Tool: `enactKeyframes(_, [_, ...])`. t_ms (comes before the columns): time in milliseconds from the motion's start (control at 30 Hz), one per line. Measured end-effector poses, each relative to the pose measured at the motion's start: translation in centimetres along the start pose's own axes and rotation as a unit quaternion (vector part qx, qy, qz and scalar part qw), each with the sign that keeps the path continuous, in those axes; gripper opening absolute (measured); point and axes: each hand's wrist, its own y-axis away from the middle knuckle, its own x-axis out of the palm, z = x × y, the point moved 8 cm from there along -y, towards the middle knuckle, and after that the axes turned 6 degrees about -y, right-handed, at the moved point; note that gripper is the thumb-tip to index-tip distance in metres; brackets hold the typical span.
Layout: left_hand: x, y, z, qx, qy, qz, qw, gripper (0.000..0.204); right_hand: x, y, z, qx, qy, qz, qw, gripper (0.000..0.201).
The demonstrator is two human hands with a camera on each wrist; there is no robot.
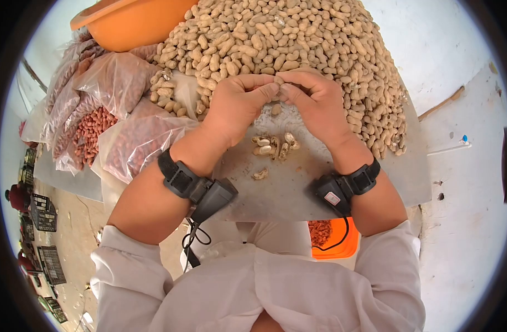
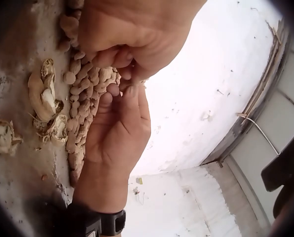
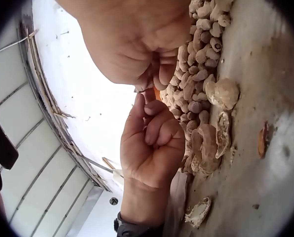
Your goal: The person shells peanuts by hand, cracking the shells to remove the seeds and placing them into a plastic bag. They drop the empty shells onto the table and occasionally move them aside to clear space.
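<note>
My left hand (image 1: 231, 105) and right hand (image 1: 315, 102) meet fingertip to fingertip at the near edge of a big heap of unshelled peanuts (image 1: 275, 41). Between their thumbs and forefingers they pinch a small peanut (image 1: 279, 81), mostly covered by the fingers. The left wrist view has the left hand (image 2: 137, 37) above and the right hand (image 2: 119, 133) below, thumbs close together. In the right wrist view the left hand's other fingers (image 3: 164, 126) are curled toward the palm. Opened peanut shells (image 1: 275, 146) lie on the metal tabletop below the hands.
Clear plastic bags of red peanut kernels (image 1: 93, 130) stand at the left, with an orange basin (image 1: 137, 25) behind them. Under the table's front edge is an orange container (image 1: 342, 246) with reddish bits. Black crates (image 1: 51, 264) sit on the floor at left.
</note>
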Motion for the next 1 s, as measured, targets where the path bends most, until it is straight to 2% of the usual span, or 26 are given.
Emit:
enactKeyframes(133, [0.3,0.7,-1.4,0.037,-0.060,0.003,0.997,0.019,0.0,0.1,1.0,-0.014,0.062,-0.004,0.998,0.015])
enactKeyframes(333, [-0.7,0.1,0.1,0.028,-0.114,-0.022,0.993,0.018,0.5,0.4,2.6,-0.031,0.159,-0.010,0.987,0.012])
enactKeyframes(433, [-0.7,0.2,0.1,0.030,-0.097,-0.037,0.994,0.016,0.5,0.4,2.5,-0.034,0.164,-0.004,0.986,0.013])
enactKeyframes(533, [-0.5,0.0,0.3,0.021,-0.041,-0.032,0.998,0.011,0.4,0.7,0.2,0.117,0.008,-0.008,0.993,0.015])
enactKeyframes(800, [-0.6,0.0,0.3,0.012,-0.026,-0.040,0.999,0.013,0.6,0.9,-1.7,0.161,-0.124,-0.038,0.978,0.016])
enactKeyframes(1000, [-0.6,0.0,0.4,0.002,-0.028,-0.051,0.998,0.012,0.9,1.3,-2.6,0.207,-0.261,-0.060,0.941,0.014])
